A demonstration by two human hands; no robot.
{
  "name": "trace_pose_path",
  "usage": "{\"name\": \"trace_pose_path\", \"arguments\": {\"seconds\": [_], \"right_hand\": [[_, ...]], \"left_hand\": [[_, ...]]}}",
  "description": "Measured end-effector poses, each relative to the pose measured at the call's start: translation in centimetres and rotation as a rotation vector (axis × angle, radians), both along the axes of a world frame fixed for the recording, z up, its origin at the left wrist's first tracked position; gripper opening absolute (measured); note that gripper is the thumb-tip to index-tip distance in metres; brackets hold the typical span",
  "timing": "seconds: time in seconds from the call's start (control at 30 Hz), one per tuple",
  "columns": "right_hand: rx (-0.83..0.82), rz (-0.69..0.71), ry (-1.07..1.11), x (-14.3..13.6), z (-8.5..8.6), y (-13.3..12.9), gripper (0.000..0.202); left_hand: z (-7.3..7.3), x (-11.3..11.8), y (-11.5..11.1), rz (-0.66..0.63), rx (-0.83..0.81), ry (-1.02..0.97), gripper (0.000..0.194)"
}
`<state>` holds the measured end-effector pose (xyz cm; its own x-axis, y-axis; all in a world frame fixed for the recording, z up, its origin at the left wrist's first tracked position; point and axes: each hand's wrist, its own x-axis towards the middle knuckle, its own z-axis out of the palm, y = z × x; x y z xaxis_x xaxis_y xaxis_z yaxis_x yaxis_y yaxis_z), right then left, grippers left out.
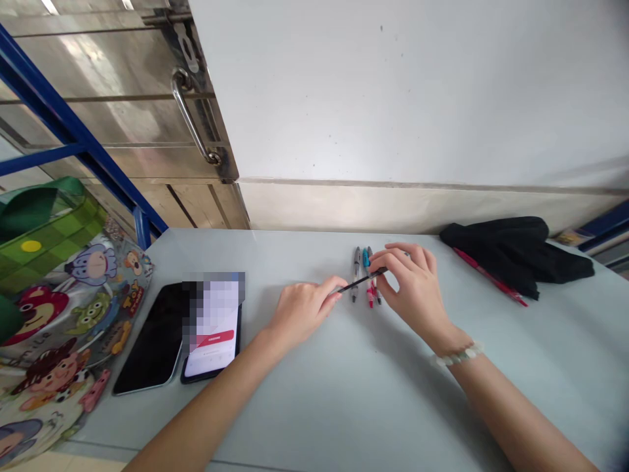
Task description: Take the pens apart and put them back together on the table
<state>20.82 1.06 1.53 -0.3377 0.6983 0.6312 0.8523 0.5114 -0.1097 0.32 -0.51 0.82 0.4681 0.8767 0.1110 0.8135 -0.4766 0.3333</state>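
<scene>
Between my two hands a thin black pen (358,282) is held slantwise over the table. My left hand (305,307) pinches its lower left end between thumb and forefinger. At the upper right end, my right hand (413,282) closes thumb and fingers on its thicker dark part; a pale bead bracelet circles that wrist. Beneath and just behind the held pen lie several pens side by side: a grey and black pen (356,259) on the left, a blue-topped one (365,255) and a pink-tipped one (370,298). My right hand partly hides them.
On the left are a black tablet (152,341), a phone (216,341) with a lit screen, and a cartoon-printed bag (73,314). At the right lie a black cloth item (501,242) and a red pen (491,278). A white wall (393,98) rises behind the grey table (304,406).
</scene>
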Motion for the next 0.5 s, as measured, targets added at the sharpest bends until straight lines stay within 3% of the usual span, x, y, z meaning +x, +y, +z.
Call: {"name": "trace_pose_path", "arguments": {"seconds": [0.37,0.5], "right_hand": [[0.034,-0.135,0.097,1.2,0.5,0.5,0.017],[-0.124,-0.102,0.209,1.3,0.8,0.5,0.015]], "left_hand": [[0.0,0.0,0.1,0.024,-0.013,-0.028,0.024],[-0.2,0.0,0.0,0.025,0.007,-0.037,0.024]]}}
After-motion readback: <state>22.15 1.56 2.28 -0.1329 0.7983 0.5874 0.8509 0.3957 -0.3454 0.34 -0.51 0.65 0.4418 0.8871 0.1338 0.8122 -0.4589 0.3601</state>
